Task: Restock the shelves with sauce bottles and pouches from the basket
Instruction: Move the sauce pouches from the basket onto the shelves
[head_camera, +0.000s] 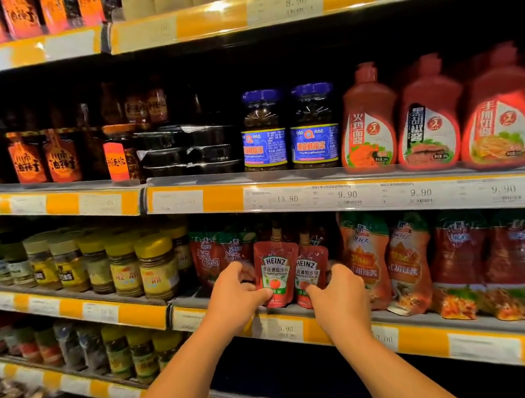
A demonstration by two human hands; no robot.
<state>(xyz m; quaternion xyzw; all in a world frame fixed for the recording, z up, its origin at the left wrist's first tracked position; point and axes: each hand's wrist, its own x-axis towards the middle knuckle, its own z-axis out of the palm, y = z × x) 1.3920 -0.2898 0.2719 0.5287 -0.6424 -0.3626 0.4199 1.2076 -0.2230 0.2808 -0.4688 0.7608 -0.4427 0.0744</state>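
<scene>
While reaching to the third shelf (414,323), held two upright Heinz ketchup pouches side by side: left hand (236,297) pinching the left pouch (277,272), right hand (337,294) pinching the right pouch (311,270), each equally near.

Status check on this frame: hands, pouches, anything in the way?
Left hand grips left Heinz pouch; right hand grips right Heinz pouch. Both pouches upright at shelf edge. Nothing in the way.
</scene>
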